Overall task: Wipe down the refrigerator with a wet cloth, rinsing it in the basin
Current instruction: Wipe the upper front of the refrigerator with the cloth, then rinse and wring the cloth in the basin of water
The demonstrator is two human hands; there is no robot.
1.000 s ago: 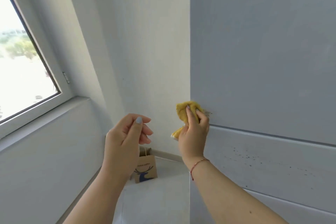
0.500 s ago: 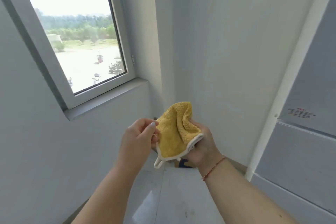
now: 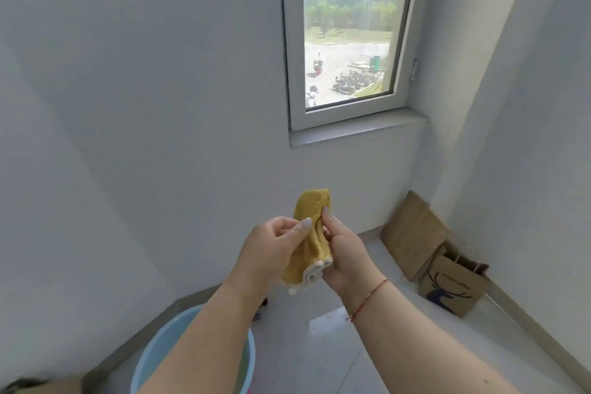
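Note:
A yellow cloth (image 3: 311, 243) with a white edge hangs folded lengthwise between both hands at the middle of the view. My left hand (image 3: 271, 249) pinches its left side with thumb and fingers. My right hand (image 3: 343, 253) grips its right side, fingers curled round it. A light blue basin (image 3: 150, 358) stands on the floor at the lower left, partly hidden behind my left forearm. The refrigerator is out of view.
A window (image 3: 348, 35) with a grey sill is set in the far wall. In the right corner a brown paper bag (image 3: 451, 288) with a dark deer print stands beside flat cardboard (image 3: 412, 233) leaning on the wall. Glossy floor (image 3: 319, 345) lies below my arms.
The view has swung left from the refrigerator door to the window wall. The cloth came off the door into both hands and is now folded narrower. The basin has come into view.

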